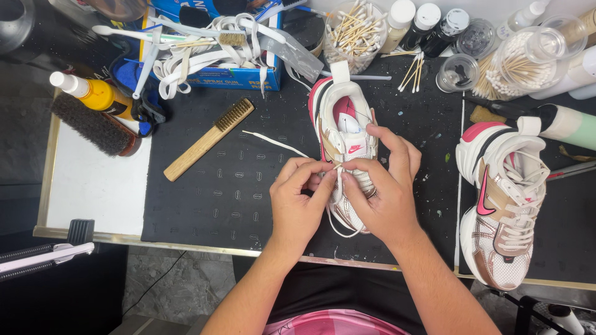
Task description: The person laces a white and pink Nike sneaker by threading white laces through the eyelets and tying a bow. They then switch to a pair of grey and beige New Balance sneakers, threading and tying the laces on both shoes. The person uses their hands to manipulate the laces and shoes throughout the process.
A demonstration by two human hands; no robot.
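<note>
1. A white, pink and rose-gold sneaker (345, 133) lies in the middle of the black work mat (242, 186), heel tab away from the person and toe toward them, so its eyelets face up under the hands.
2. The left hand (298, 201) pinches a white shoelace (273, 144) at the eyelets with thumb and forefinger; the lace's free end trails left across the mat.
3. The right hand (385, 192) is clenched on the lace beside it, while its forefinger reaches up to steady the tongue.
4. The matching sneaker (503, 211), already laced, rests well apart at the right.
5. A wooden brass-bristle brush (208, 139) lies left of the shoe; jars of cotton swabs (357, 31) and bottles stand along the far edge.
</note>
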